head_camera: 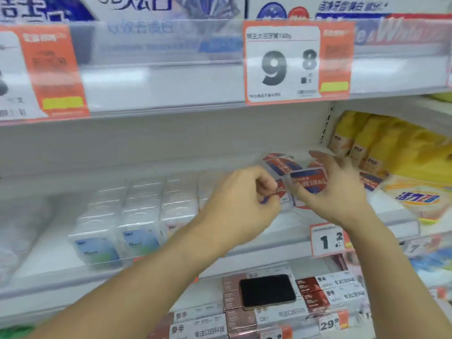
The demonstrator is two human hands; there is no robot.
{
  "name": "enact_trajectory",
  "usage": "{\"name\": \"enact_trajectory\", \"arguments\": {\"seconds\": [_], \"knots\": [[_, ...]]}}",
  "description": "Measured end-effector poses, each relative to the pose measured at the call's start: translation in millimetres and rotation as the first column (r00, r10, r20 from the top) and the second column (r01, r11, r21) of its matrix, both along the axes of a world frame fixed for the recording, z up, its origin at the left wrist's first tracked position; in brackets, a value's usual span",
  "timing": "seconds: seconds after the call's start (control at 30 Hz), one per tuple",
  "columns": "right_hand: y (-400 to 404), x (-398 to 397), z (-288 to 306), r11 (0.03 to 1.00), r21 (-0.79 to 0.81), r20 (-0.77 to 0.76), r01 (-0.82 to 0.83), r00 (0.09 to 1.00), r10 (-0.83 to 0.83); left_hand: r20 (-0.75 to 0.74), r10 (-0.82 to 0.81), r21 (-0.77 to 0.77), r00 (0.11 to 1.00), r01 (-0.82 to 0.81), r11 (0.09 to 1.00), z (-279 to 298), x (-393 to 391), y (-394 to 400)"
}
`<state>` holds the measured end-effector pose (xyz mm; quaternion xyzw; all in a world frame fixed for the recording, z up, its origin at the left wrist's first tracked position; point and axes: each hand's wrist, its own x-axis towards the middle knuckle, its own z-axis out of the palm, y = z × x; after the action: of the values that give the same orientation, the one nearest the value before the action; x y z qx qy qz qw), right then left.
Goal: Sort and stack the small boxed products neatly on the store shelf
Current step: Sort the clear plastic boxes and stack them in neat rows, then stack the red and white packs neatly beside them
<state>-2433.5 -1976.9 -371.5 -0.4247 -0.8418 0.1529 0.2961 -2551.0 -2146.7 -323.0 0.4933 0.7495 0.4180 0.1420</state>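
Now both hands are at the middle shelf (269,250), where the small red and blue boxes (281,163) stand in a loose group toward the right side. The left hand (241,192) has its fingers curled around one small box (281,189), which is partly hidden. The right hand (340,189) grips another red and blue box (309,181) just beside it, with the thumb below. On the left of the same shelf, white boxes with blue labels (117,228) stand in tidy rows. Yellow packages (381,140) are at the right. A black phone (267,291) lies on boxes of the lower shelf.
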Motion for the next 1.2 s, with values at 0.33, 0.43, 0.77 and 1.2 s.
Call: {"name": "enact_trajectory", "arguments": {"seconds": [0.33, 0.43, 0.77, 1.2], "knots": [[52, 51, -29, 0.952, -0.306, 0.334, -0.019, 0.934, 0.126, -0.372, 0.013, -0.230, 0.928, -0.106, 0.967, -76, 29, 105], [63, 52, -31, 0.959, -0.274, 0.277, -0.072, 0.949, 0.151, -0.474, 0.032, -0.248, 0.880, -0.168, 0.954, -96, 30, 119], [89, 70, -30, 0.972, -0.234, 0.184, 0.002, 0.982, 0.043, -0.390, 0.181, -0.228, 0.903, -0.285, 0.931, -99, 6, 168], [85, 79, -21, 0.988, -0.145, -0.101, 0.052, 0.993, -0.067, -0.561, 0.004, -0.117, 0.828, -0.085, 0.990, -88, 19, 154]]}}
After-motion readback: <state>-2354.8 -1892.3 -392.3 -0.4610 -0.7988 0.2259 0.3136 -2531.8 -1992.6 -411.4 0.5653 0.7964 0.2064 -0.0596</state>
